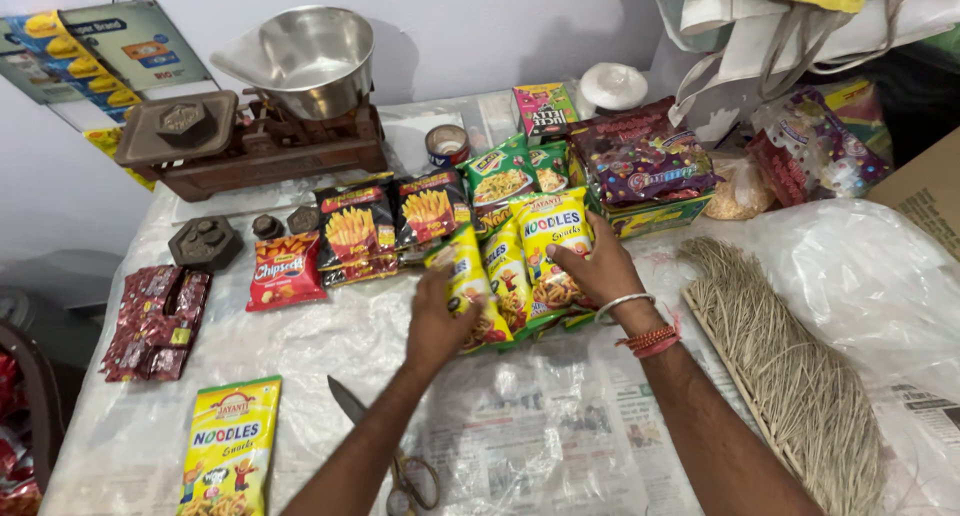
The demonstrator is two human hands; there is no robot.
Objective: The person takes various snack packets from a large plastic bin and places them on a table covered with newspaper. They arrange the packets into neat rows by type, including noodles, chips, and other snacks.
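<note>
My left hand (437, 321): flat on the yellow noodle packs (520, 266), grip loose, fingers spread, clasping nothing. My right hand (597, 268): palm down on the same packs, grip likewise slack; bangle and red threads at the wrist. Packs: overlapping pile, mid-table (330, 356). Just left: fries packs (385, 226), red chips pack (285, 271). Near edge: lone noodle pack (232, 446), scissors (385, 456). Right: broom (790, 366). Back: scale (260, 116).
</note>
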